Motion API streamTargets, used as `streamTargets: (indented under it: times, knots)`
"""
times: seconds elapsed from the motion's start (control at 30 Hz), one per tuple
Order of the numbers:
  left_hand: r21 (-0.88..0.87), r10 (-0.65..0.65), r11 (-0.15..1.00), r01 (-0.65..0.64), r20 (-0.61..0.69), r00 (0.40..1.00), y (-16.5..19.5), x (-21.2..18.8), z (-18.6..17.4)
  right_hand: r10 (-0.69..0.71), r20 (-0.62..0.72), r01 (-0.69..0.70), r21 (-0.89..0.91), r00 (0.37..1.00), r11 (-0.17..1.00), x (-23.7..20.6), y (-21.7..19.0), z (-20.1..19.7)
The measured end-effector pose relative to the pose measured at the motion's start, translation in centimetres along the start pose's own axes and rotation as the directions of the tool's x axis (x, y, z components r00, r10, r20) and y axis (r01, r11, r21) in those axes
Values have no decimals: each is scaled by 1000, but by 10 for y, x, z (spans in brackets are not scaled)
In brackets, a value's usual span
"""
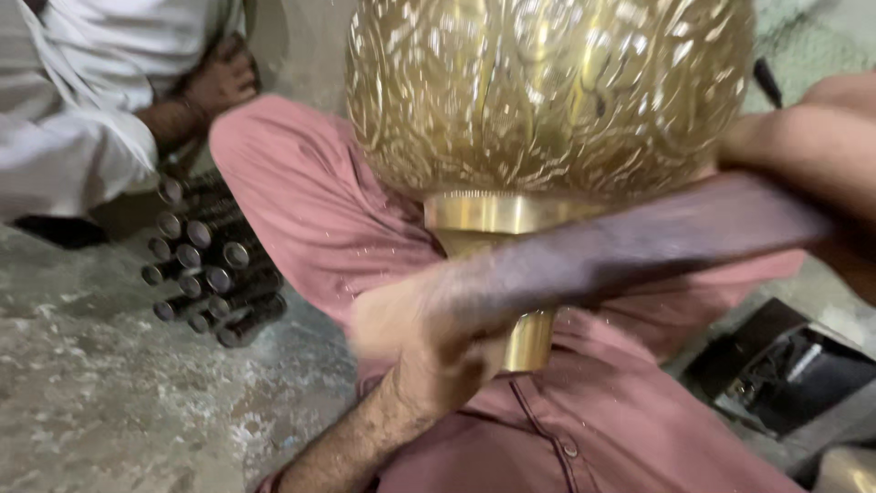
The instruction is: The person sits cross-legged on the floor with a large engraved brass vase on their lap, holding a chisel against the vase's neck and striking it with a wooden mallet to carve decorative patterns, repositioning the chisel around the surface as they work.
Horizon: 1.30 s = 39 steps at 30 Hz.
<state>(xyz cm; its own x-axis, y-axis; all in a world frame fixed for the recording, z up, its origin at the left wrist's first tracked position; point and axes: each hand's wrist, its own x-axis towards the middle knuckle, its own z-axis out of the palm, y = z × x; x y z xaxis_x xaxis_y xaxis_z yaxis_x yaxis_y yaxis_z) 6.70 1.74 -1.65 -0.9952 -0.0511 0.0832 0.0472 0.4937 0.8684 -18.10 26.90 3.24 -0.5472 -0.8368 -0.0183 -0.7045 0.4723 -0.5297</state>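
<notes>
A large round brass vessel (547, 91) with fine engraved patterns fills the upper middle, its narrow stem (529, 338) pointing down over my lap in pink cloth (310, 201). My left hand (415, 338) is blurred, with fingers curled right beside the stem; what it holds is unclear. A dark wooden stick (639, 242) runs from my left hand across the stem to the right. My right hand (803, 137) sits at the stick's right end and seems closed on it.
A bundle of several dark metal rods (214, 265) lies on the rough concrete floor (109, 393) beside my knee. Another person in white sits at the top left, with one hand (219, 82) resting. A black tray (785, 374) lies at the lower right.
</notes>
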Motion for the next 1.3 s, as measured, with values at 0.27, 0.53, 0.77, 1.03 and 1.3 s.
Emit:
streamTargets:
  times: [0.27, 0.53, 0.77, 1.03, 1.3]
  knots:
    - [6, 21, 1000, -21, -36, 999, -16, -17, 9, 115, -12, -109, 215, 993, 970, -27, 25, 24]
    - [-413, -249, 882, 226, -2, 968, 7, 9, -20, 267, 11, -260, 277, 964, 925, -72, 61, 63]
    - [-260, -166, 944, 203, 158, 974, 32, 51, -23, 244, -106, -199, 321, 964, 926, -80, 51, 83]
    - [-73, -113, 988, 135, 251, 961, 45, 69, -29, 294, -105, -229, 406, 950, 885, -64, 38, 56]
    - [-49, -71, 995, 86, 255, 964, 40, 68, -29, 349, 16, -344, 215, 937, 914, -36, 23, 43]
